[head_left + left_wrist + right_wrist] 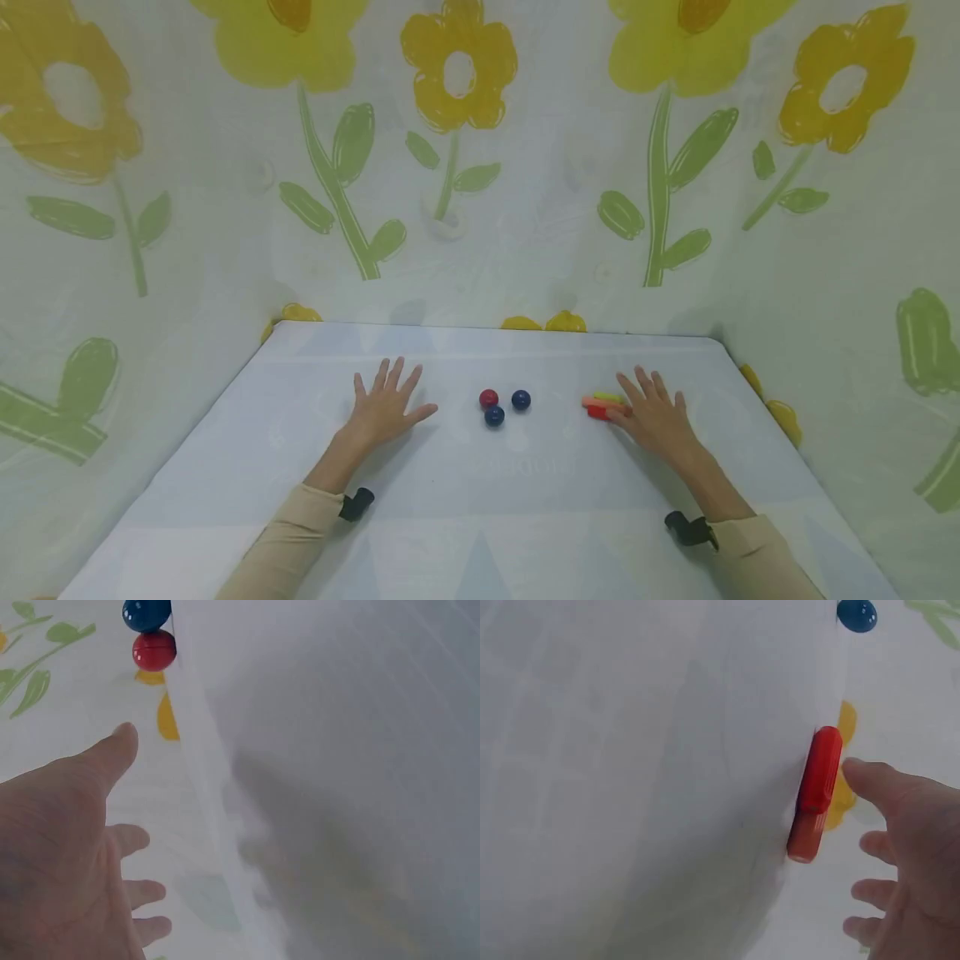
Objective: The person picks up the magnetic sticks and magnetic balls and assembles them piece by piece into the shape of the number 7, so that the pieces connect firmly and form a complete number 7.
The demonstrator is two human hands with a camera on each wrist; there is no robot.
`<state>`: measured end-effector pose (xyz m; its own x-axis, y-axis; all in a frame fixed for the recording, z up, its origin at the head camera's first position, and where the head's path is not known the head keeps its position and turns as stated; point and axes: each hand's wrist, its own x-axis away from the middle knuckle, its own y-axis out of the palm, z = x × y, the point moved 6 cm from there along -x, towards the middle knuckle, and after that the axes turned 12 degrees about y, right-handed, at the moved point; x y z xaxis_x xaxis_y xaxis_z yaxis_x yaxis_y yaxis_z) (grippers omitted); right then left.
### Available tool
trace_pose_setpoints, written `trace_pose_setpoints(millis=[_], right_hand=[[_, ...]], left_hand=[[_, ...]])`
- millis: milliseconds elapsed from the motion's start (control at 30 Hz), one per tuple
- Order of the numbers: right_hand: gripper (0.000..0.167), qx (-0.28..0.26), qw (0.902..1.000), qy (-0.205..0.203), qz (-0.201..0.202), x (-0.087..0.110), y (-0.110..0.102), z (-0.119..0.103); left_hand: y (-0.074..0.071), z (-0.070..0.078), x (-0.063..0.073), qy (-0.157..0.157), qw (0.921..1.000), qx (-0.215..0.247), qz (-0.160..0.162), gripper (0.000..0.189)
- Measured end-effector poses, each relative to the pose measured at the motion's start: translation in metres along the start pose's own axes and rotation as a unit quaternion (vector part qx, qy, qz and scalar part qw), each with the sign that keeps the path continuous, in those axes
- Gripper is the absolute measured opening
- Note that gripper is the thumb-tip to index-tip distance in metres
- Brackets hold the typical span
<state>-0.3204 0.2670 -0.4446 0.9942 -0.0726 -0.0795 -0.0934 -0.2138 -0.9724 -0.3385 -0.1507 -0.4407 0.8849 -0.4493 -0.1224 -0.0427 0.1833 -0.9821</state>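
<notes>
My left hand (384, 414) hovers over the left part of the table with its fingers spread and nothing held. To its right sit a red ball (489, 398) and two dark blue balls, one (494, 416) close to the red ball and the other (521, 400) slightly apart. My right hand (655, 417), fingers also spread, is just right of several short marker pens. These are a red marker (822, 772), a salmon-coloured one (592, 402) and a yellow one (609, 397). In the right wrist view, the thumb appears near the red marker without gripping it.
The white table (480, 500) has pale printed shapes. Behind it and at both sides hangs a white cloth (525, 208) with yellow flowers and green leaves. A black wrist mount (357, 504) shows at the left sleeve, another (688, 529) at the right.
</notes>
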Motion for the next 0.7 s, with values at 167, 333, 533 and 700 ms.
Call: trace_pose_setpoints(millis=[167, 333, 533, 700], right_hand=[[0.068, 0.019, 0.9993, -0.014, 0.030, 0.000, 0.001, -0.007], [0.062, 0.008, 0.9976, -0.035, 0.060, 0.003, -0.001, -0.013], [0.048, -0.015, 0.9946, -0.054, 0.088, 0.004, -0.005, -0.018], [0.036, -0.017, 0.9935, -0.062, 0.093, 0.004, -0.006, -0.022]], left_hand=[[0.002, 0.011, -0.007, 0.028, 0.9996, 0.007, 0.007, 0.080], [0.005, 0.021, -0.013, 0.048, 0.9984, 0.030, 0.009, 0.081], [0.008, 0.033, -0.018, 0.074, 0.9950, 0.064, 0.021, 0.082], [0.008, 0.043, -0.022, 0.084, 0.9923, 0.086, 0.030, 0.076]])
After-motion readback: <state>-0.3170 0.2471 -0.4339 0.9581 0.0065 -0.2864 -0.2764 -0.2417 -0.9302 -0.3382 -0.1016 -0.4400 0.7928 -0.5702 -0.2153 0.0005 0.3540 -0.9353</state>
